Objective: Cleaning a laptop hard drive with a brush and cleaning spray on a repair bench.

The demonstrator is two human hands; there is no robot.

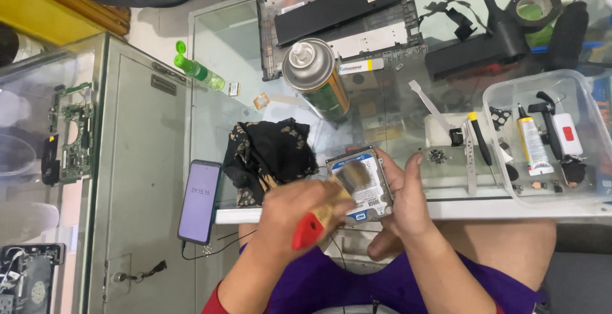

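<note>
Down over the near edge of the glass counter point(395, 97) now, and both hands are busy at about 6 o'clock. The left hand point(290, 215) has its fingers wrapped tight around a paintbrush point(325, 209) with a red handle end and pale wooden neck; the bristles are a blur, sitting right on top of the hard drive point(366, 189). The right hand point(405, 202) cradles that hard drive from its 3 o'clock side, thumb up along the edge, fingers closed underneath, label facing up, tilted a little.

Just at 9 o'clock of the drive lies a crumpled black cloth point(268, 154). Further that way, a phone point(199, 201) with its screen lit rests on the grey metal cabinet point(140, 161). At 12 o'clock stands a spray can point(317, 78), with an opened laptop shell point(338, 14) behind it. Off at 3 o'clock, a clear plastic tub point(503, 94) holds small tools and a glue tube.
</note>
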